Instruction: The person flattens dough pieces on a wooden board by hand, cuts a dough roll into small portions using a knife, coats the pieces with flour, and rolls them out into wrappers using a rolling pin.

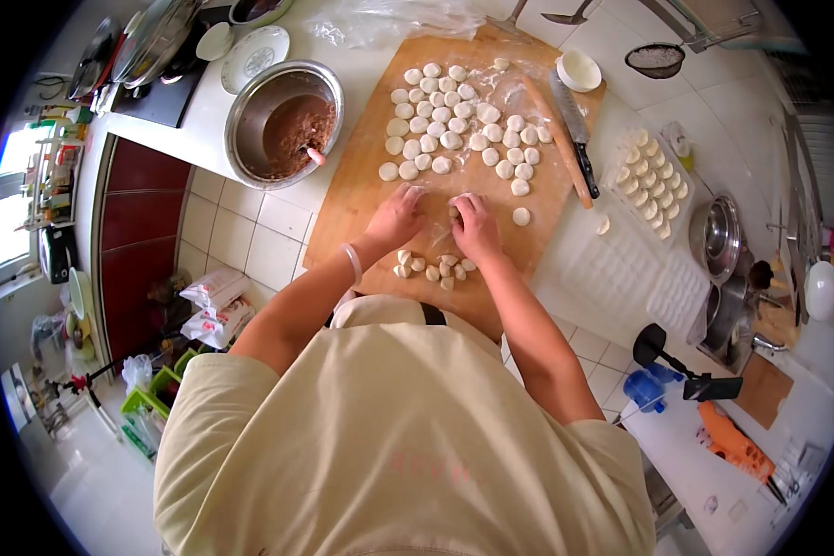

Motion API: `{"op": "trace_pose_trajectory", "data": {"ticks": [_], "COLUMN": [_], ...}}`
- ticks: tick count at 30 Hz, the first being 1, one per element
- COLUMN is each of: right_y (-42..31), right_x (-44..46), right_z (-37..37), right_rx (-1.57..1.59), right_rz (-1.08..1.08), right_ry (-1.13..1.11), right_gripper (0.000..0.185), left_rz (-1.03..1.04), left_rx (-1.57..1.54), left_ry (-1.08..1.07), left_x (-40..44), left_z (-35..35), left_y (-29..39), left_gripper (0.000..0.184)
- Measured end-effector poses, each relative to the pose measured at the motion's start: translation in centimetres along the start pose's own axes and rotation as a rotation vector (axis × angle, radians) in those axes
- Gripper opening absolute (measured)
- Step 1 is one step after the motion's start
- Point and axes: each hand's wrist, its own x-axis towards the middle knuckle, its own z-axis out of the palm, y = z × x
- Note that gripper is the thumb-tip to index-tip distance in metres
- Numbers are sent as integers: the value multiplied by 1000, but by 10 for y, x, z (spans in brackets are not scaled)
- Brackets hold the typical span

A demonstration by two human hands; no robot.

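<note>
Small dough lumps [433, 272] bunch on the near part of the wooden board [361, 148], between the forearms. Flat dough discs [440, 114] fill the far part, many touching, one apart at right. Left hand [398, 215] and right hand [475, 225] sit between both groups, near each other, fingers curled down; can't tell whether either set pinches anything. Rolling pin [557, 139] and knife [568, 107] lie along board's right side. Left, on the bench [204, 130]: steel bowl [283, 78] with brown filling [292, 130]. Right: crescent dumplings [649, 178] in rows.
</note>
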Motion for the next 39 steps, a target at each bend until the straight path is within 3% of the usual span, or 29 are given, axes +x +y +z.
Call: {"op": "trace_pose_trajectory", "data": {"ticks": [1,3,6,9,13,16,18,19,21,23,27,29,30,31,33,34,35,37,39], "right_y": [0,1,12,16,15,-5,-10,-15,-14,-13,-12,7,17,21,29,26,23,9,-17], "right_x": [3,8,8,9,6,19,31,29,25,29,32,28,25,17,0,-4,-8,-17,-27], "right_z": [1,3,0,-3,0,-7,-1,8,28,24,19,20,18,9,-13,-18,-24,-29,-22], "right_rx": [0,83,49,60,76,-15,-185,-184,-483,-418,-378,-373,-145,-104,-133,-130,-214,-296,-12], "right_rz": [-6,236,314,207,264,226,136,144,154,205,223,50,-30,-49,-170,-168,-63,44,45], "right_ry": [-3,-30,-138,-138,-168,-147,-102,-104,-165,-247,-232,-110,54,22,-94,-92,15,118,-60], "right_gripper": [35,30,28,28,31,41,62,62,81,86,77,66,52,38,26,26,21,17,15], "left_rz": [6,6,-19,2,7,2,-10,-27,-36,-75,6,32,38,25,43,82,81,380,303], "left_rx": [18,33,-16,74,38,15,-40,-64,-86,-68,40,72,74,78,-28,-66,-64,-19,44], "left_ry": [1,10,25,35,11,20,19,30,41,57,120,86,76,67,-86,-261,-262,-451,-518], "left_x": [-2,-3,-9,-9,-7,-7,-9,-9,-6,-9,-6,-2,-1,-3,-7,-11,-16,-29,-38], "left_z": [-4,-10,-6,-3,-6,-7,-6,-5,-9,-14,-21,-30,-33,-35,-37,-38,-38,-37,-44], "left_y": [1,4,8,5,7,5,3,1,-1,3,-7,-5,-5,-2,2,-3,-7,-12,1], "left_gripper": [43,42,38,34,31,32,33,34,35,37,35,32,30,30,29,28,28,27,27]}}
